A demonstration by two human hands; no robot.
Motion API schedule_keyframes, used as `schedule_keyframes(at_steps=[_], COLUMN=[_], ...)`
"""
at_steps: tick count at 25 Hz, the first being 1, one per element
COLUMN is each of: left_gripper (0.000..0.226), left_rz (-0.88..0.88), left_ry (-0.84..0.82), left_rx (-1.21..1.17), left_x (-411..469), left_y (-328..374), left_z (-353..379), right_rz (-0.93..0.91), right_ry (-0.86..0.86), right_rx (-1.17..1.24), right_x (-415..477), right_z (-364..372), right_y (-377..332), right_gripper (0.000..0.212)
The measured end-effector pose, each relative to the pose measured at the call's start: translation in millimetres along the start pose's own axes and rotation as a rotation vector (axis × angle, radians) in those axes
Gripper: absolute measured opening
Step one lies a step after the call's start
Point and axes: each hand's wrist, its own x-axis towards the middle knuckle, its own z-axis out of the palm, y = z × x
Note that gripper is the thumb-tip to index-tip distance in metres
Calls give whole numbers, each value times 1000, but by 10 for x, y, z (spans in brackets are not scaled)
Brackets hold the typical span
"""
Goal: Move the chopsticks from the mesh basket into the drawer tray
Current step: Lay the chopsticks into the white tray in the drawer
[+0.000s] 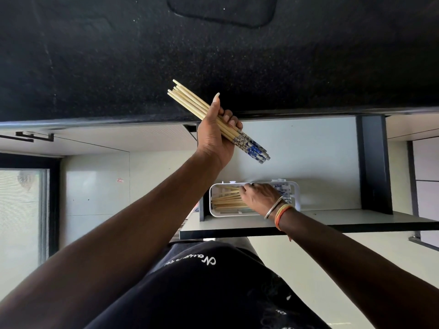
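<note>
My left hand [215, 136] is raised over the open drawer and holds a bundle of pale wooden chopsticks [190, 103] with blue-and-white patterned ends; their thin tips point up over the black counter. A white drawer tray [295, 198] sits at the front left of the drawer and holds several more of the same chopsticks [225, 200], lying lengthwise. My right hand [260, 195] rests inside the tray on those chopsticks, fingers curled over them; whether it grips them is unclear. The mesh basket is not in view.
The open drawer [308, 150] has a pale floor and a dark divider [373, 162] on its right. Above it runs the black speckled counter [142, 67], with a dark mat [223, 8] at the top. Pale cabinet fronts [95, 186] lie to the left.
</note>
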Motion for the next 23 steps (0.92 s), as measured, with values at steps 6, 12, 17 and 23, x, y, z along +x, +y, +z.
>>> schedule_keyframes(at_steps=[6, 12, 17, 23], left_gripper=[37, 37, 36, 37], left_rz=[0, -1, -7, -6], left_ry=[-5, -7, -10, -8], left_rx=[3, 14, 14, 16], left_x=[0, 0, 6, 9], left_y=[2, 12, 18, 36], left_z=[-8, 2, 2, 4], right_rz=[-11, -49, -201, -59], right_ry=[-104, 36, 9, -33], right_rx=[-226, 50, -162, -145], right_x=[-70, -47, -98, -67], right_z=[-120, 4, 23, -61], right_y=[67, 109, 176, 114], right_gripper=[29, 67, 64, 20])
